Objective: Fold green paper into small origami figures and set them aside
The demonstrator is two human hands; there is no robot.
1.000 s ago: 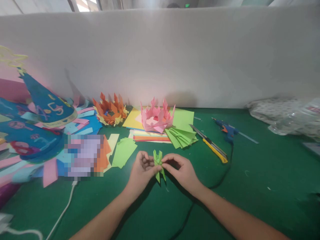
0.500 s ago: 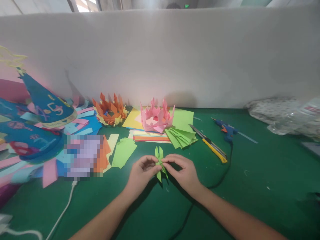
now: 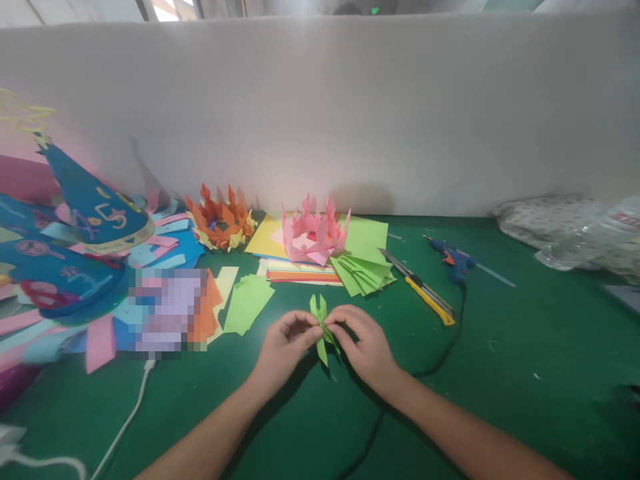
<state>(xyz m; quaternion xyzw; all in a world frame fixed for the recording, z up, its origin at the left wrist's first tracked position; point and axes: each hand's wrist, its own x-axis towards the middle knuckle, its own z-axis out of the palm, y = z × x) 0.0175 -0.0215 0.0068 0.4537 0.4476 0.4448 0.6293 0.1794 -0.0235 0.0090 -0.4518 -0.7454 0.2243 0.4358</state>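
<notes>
Both my hands meet over the green table (image 3: pixel 500 373) on a small folded green paper piece (image 3: pixel 320 312). My left hand (image 3: pixel 283 350) pinches its left side with curled fingers. My right hand (image 3: pixel 363 347) pinches its right side, thumb and forefinger closed on the middle. The piece's pointed ends stick up and down between the fingertips. Just behind lie a stack of folded green papers (image 3: pixel 363 273) and a loose green sheet (image 3: pixel 247 303).
A pink paper crown (image 3: pixel 313 233) and an orange one (image 3: pixel 220 217) stand near the white partition (image 3: pixel 350 113). A yellow utility knife (image 3: pixel 425 293) and blue glue gun (image 3: pixel 453 257) lie right. Blue party hats (image 3: pixel 90 207) and coloured paper fill the left. Plastic bags (image 3: pixel 570 230) sit far right.
My hands have barely shifted. The green piece has turned slightly between my fingers, and my right fingers have closed in nearer to its middle.
</notes>
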